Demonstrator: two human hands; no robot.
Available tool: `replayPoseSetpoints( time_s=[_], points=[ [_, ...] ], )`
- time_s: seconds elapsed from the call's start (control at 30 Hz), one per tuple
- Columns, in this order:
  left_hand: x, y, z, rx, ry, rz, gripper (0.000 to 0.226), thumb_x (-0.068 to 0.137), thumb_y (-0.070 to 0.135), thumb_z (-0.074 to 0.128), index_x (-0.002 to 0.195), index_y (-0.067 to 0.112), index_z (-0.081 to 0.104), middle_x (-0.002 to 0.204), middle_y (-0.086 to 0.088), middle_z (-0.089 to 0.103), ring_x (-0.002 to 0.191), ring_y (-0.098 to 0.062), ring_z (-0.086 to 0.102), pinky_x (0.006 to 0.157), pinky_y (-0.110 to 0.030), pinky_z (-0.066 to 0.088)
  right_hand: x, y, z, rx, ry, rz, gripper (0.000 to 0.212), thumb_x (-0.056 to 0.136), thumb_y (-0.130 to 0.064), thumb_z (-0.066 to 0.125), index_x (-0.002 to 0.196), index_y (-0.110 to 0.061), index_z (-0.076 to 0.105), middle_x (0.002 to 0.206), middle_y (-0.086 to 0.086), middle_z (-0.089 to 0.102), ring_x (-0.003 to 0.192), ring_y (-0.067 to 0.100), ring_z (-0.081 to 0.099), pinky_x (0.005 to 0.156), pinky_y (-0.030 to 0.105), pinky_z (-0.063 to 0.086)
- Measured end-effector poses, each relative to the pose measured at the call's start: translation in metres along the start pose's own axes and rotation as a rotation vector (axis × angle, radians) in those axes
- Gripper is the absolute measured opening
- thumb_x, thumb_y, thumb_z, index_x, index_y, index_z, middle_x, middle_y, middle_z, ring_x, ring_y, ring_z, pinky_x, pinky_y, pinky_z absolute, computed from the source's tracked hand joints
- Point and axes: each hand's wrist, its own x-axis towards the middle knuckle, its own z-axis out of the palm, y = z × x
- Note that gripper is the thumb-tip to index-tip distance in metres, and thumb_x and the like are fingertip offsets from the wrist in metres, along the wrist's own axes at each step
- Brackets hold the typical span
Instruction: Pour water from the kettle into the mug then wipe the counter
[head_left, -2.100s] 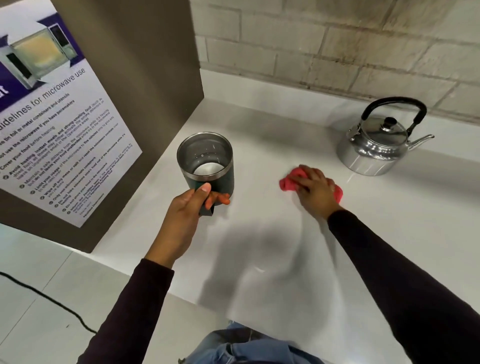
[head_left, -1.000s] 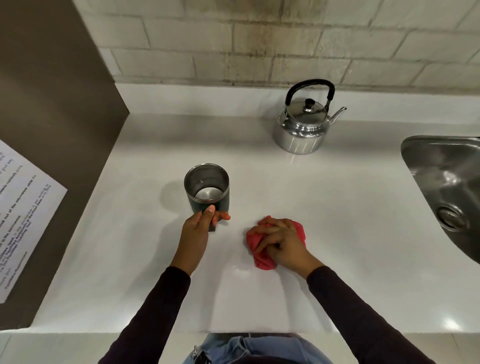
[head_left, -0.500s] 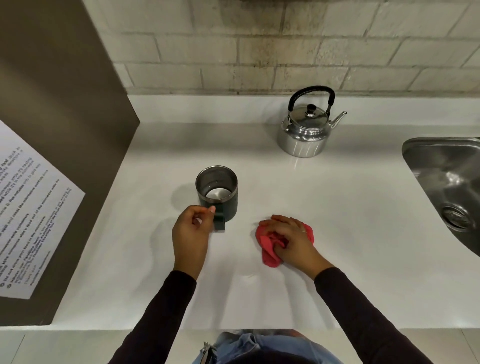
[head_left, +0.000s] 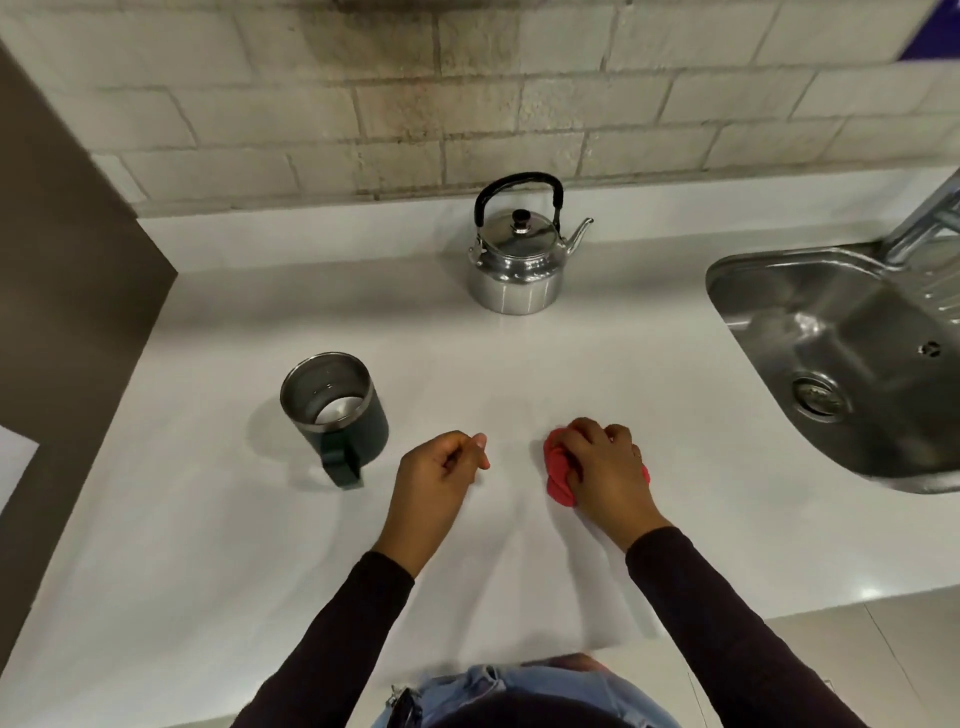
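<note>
Right hand (head_left: 605, 470) presses down on the bunched red cloth (head_left: 558, 475) mid-surface (head_left: 208, 545), gripping it, while the left hand (head_left: 434, 475) hovers loosely curled and empty, just clear of the mug (head_left: 337, 410). Mug stands upright toward the left edge; kettle (head_left: 517, 260) sits by the back edge, sink (head_left: 841, 353) at right.

We're in a kitchen here, looks like a shared or workplace one. A smooth white desk (head_left: 597, 364) runs along a wall of pale brick (head_left: 467, 104), and a stainless steel sink (head_left: 779, 291) is set into it on the right, drain (head_left: 816, 399) in view, part of a tap (head_left: 924, 218) above. A polished metal kettle (head_left: 517, 260) stands near the wall, a steel-lined dark mug (head_left: 337, 410) nearer. A brown cabinet side (head_left: 67, 260) closes the left, tiled floor (head_left: 893, 639) below.
</note>
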Motion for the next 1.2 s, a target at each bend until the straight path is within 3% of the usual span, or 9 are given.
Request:
replayPoseSetpoints(
  time_s=[0.17,0.3,0.37,0.53,0.8,0.93,1.0,1.1,1.2],
  points=[
    [0.024,0.011,0.050,-0.003,-0.013,-0.015,0.036,0.090,0.035,0.055,0.054,0.031,0.059,0.056,0.007,0.053,0.059,-0.009,0.050,0.060,-0.009,0.039,0.029,0.059,-0.034,0.084,0.031,0.117,0.032,0.080,-0.006,0.048,0.109,-0.014,0.058,0.115,0.007,0.058,0.095,0.036,0.049,0.077,0.042,0.047],
    [0.043,0.021,0.088,-0.013,-0.003,-0.019,0.036,0.090,0.032,0.055,0.054,0.032,0.060,0.054,0.012,0.054,0.055,0.000,0.051,0.061,-0.002,0.039,0.075,0.101,-0.069,0.160,0.102,0.178,0.033,0.081,-0.003,0.048,0.112,-0.010,0.055,0.117,0.017,0.056,0.097,0.041,0.050,0.082,0.038,0.041],
    [0.054,0.025,0.113,-0.002,0.016,-0.043,0.037,0.090,0.032,0.054,0.054,0.031,0.060,0.053,0.014,0.054,0.055,0.004,0.053,0.059,-0.001,0.038,0.104,0.125,-0.086,0.177,0.098,0.182,0.032,0.081,-0.003,0.046,0.111,-0.010,0.054,0.116,0.017,0.056,0.099,0.040,0.049,0.080,0.035,0.039],
    [0.067,0.030,0.147,0.017,0.091,-0.074,0.037,0.091,0.033,0.054,0.055,0.030,0.059,0.054,0.019,0.057,0.058,0.006,0.054,0.058,-0.001,0.037,0.194,0.160,-0.111,0.103,0.112,0.106,0.032,0.086,-0.009,0.045,0.117,-0.010,0.054,0.121,0.020,0.054,0.104,0.043,0.049,0.091,0.044,0.043],
    [0.073,0.036,0.157,0.064,0.200,-0.144,0.036,0.090,0.035,0.054,0.055,0.030,0.060,0.053,0.011,0.053,0.051,0.000,0.046,0.053,-0.002,0.035,0.310,0.187,-0.103,-0.027,-0.019,0.122,0.029,0.088,-0.015,0.039,0.115,-0.011,0.050,0.121,0.020,0.049,0.110,0.042,0.043,0.086,0.050,0.045],
    [0.075,0.035,0.152,0.057,0.226,-0.171,0.035,0.090,0.034,0.054,0.056,0.027,0.060,0.053,0.011,0.052,0.050,-0.001,0.044,0.051,-0.004,0.034,0.314,0.188,-0.090,0.033,-0.187,0.159,0.044,0.082,-0.009,0.039,0.121,-0.024,0.053,0.124,0.013,0.051,0.117,0.041,0.042,0.065,0.038,0.052],
    [0.075,0.034,0.151,0.053,0.232,-0.175,0.036,0.090,0.031,0.055,0.055,0.026,0.061,0.052,0.012,0.052,0.050,-0.001,0.045,0.052,-0.004,0.035,0.310,0.184,-0.089,0.052,-0.167,0.140,0.048,0.084,-0.010,0.043,0.130,-0.023,0.046,0.130,0.012,0.049,0.121,0.041,0.039,0.078,0.046,0.054],
    [0.074,0.034,0.148,0.028,0.199,-0.161,0.037,0.091,0.028,0.056,0.054,0.028,0.060,0.051,0.010,0.051,0.051,-0.001,0.047,0.054,-0.004,0.036,0.292,0.170,-0.095,-0.084,-0.126,0.114,0.039,0.086,-0.014,0.044,0.124,-0.014,0.051,0.128,0.016,0.051,0.117,0.042,0.046,0.103,0.054,0.037],
    [0.070,0.035,0.144,-0.016,0.163,-0.152,0.037,0.091,0.026,0.055,0.054,0.027,0.060,0.051,0.013,0.053,0.053,0.001,0.051,0.056,-0.003,0.037,0.267,0.156,-0.090,-0.171,-0.061,0.019,0.032,0.087,-0.012,0.044,0.115,-0.007,0.058,0.121,0.018,0.058,0.113,0.038,0.052,0.098,0.044,0.037]
  ],
)
